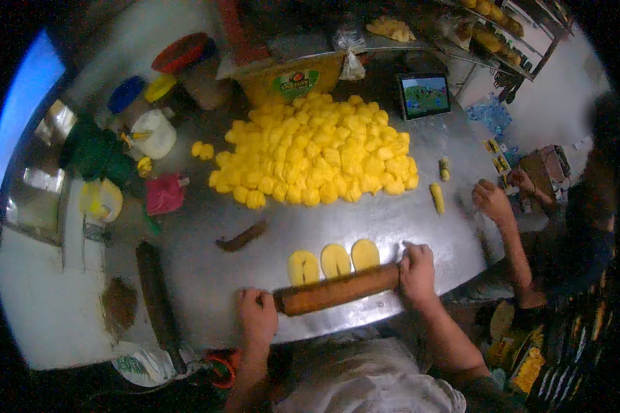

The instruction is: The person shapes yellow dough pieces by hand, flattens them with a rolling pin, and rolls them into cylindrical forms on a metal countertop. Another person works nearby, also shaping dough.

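Observation:
A wooden rolling pin (341, 290) lies across the metal worktable near its front edge, tilted up to the right. My left hand (258, 315) grips its left handle, and my right hand (418, 273) grips its right handle. Under or just behind the roller are three flattened yellow dough ovals (336, 260); the roller hides their near ends. Dark lines show down the middle of two of them. Farther back, a large heap of yellow dough balls (320, 149) covers the table's middle. Two small dough rolls (436, 198) lie to its right.
A second rolling pin (157, 299) lies at left, with a dark curved object (242, 236) nearer the middle. A pink cloth (165, 194), white tubs (154, 134) and a tablet (424, 96) stand around the heap. At right, a co-worker's hand (493, 200) reaches over the table edge.

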`<state>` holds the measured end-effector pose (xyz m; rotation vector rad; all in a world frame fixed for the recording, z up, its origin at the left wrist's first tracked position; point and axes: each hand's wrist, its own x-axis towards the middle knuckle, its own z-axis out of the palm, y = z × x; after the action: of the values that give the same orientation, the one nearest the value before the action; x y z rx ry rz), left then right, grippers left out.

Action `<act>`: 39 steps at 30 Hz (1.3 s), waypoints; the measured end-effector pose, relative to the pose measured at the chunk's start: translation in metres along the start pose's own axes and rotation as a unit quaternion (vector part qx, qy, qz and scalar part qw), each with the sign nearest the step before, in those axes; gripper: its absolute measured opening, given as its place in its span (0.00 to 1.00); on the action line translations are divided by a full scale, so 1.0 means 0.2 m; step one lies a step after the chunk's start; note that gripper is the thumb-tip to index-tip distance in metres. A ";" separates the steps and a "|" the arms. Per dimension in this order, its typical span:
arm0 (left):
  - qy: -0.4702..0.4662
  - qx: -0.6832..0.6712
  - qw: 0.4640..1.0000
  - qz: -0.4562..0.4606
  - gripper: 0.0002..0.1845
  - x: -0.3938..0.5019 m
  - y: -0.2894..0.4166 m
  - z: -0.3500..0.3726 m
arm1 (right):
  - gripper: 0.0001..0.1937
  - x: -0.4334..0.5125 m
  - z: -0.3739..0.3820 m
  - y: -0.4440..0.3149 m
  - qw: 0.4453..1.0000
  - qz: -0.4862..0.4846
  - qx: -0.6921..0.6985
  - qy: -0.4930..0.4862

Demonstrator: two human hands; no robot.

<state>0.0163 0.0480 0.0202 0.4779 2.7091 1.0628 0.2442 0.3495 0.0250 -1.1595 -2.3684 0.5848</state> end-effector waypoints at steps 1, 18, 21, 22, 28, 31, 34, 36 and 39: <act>-0.002 0.016 1.000 -0.013 0.09 0.03 0.02 0.01 | 0.18 0.02 0.01 0.00 0.999 0.003 -0.039 -0.017; -0.058 0.262 0.963 -0.021 0.09 0.42 0.01 0.18 | 0.46 0.55 0.09 -0.06 0.968 0.025 -0.063 -0.241; -0.021 0.316 0.948 0.040 0.10 0.48 0.08 0.17 | 0.44 0.60 0.12 -0.05 0.973 0.016 -0.070 -0.221; -0.029 0.277 0.960 0.024 0.10 0.49 0.09 0.17 | 0.44 0.61 0.14 -0.04 0.974 0.003 -0.077 -0.211; -0.036 0.272 0.961 -0.022 0.20 0.70 0.16 0.21 | 0.39 0.76 0.25 -0.09 0.991 -0.056 -0.045 -0.111; -0.096 0.285 0.949 -0.098 0.20 0.86 0.26 0.20 | 0.33 0.89 0.25 -0.16 0.992 -0.031 -0.056 -0.111; -0.067 0.142 0.985 -0.065 0.21 0.90 0.23 0.07 | 0.25 0.92 0.14 -0.11 0.986 -0.111 0.122 -0.030; -0.054 0.054 0.997 -0.021 0.21 0.76 0.12 0.00 | 0.21 0.82 0.07 0.00 0.986 -0.100 0.048 -0.123; -0.016 -0.024 0.999 0.021 0.20 0.61 0.07 0.06 | 0.19 0.67 0.13 0.05 0.985 -0.152 -0.034 -0.080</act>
<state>-0.0909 0.1106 0.0139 0.5420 2.6502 1.1190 0.1625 0.4585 0.0234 -0.7791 -2.6517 0.5107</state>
